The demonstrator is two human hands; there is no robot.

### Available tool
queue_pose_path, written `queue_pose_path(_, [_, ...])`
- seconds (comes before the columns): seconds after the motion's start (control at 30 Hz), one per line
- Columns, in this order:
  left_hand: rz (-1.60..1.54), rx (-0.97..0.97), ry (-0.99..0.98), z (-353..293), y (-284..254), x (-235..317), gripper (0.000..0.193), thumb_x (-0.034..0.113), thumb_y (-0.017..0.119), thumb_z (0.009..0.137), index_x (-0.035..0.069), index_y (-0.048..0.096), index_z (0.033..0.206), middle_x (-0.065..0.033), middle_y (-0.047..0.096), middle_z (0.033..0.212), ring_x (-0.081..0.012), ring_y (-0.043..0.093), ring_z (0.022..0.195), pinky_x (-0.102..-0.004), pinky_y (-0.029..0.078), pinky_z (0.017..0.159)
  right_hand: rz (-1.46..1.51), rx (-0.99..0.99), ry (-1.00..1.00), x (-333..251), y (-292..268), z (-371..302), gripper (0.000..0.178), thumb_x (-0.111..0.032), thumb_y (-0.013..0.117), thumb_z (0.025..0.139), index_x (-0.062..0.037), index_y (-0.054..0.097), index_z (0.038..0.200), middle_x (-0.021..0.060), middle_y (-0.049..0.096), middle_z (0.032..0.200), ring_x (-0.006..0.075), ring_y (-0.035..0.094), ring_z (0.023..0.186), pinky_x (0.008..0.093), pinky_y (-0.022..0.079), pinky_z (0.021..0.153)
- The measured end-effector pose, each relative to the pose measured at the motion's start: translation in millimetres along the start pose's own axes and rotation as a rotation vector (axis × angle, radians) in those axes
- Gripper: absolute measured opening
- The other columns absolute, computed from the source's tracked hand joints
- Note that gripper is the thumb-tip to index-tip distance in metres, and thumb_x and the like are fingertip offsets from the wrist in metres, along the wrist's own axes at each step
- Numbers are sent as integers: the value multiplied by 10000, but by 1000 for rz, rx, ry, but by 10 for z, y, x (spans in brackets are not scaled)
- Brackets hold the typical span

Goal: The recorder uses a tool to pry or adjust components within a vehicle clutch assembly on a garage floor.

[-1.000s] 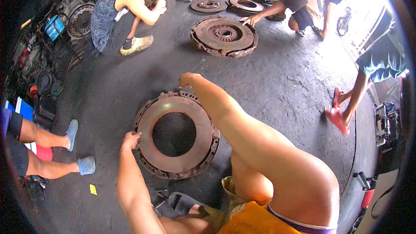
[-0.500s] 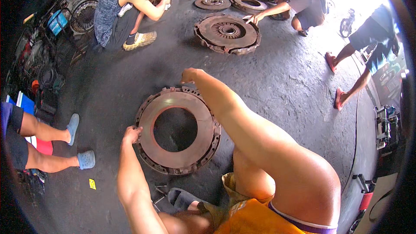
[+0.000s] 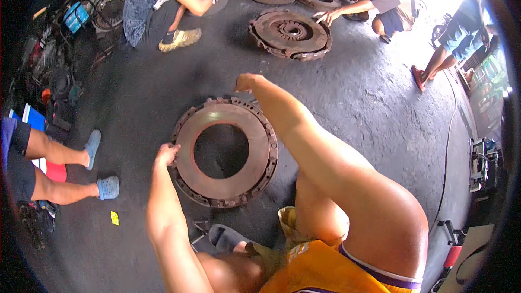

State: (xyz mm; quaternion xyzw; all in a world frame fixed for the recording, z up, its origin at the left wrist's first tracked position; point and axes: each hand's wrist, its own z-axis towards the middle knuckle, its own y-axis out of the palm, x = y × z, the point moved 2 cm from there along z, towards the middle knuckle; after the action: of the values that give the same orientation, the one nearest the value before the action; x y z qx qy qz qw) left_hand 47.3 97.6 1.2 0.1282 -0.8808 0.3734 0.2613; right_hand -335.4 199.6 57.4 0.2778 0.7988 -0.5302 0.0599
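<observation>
Rust-brown clutch plate [image 3: 225, 152] on the floor [image 3: 353, 97] looks heavy, rigid; left hand [image 3: 165, 154] and right hand [image 3: 248, 82] fingers clasp opposite rim edges, the soundest hold.

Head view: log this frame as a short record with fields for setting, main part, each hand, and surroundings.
Setting: dark workshop floor
Main part: rusty ring-shaped clutch plate, lying flat
Left hand: on the plate's left rim
Right hand: at the plate's far rim
Surroundings: second clutch assembly farther off, touched by another person's hand; blue sandals at left
</observation>
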Motion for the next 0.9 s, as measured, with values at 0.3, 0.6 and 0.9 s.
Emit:
queue_pose_path(0.3, [29,2,-40,-96,-19,52,370,351,584,864,18,585,1027,-67,634,837,-151,579,603,-311,470,548,-102,-84,84,92,72,171,450,-353,568,823,-21,589,1127,135,618,1086,281,647,865,426,508,743])
queue_pose_path(0.6, [-71,15,-15,-46,-6,11,394,342,615,844,0,578,1036,-81,626,854,-174,580,612,-322,470,553,-76,-33,58,51,104,202,415,-343,567,813,-45,614,1097,131,632,1055,265,649,844,421,508,739])
queue_pose_path(0.9, [30,32,-31,-132,-35,49,418,334,626,824,1,565,1069,-81,623,842,-180,586,611,-332,466,560,-6,7,16,-22,8,69,393,-358,583,799,-51,644,1035,139,657,943,269,649,786,421,511,715])
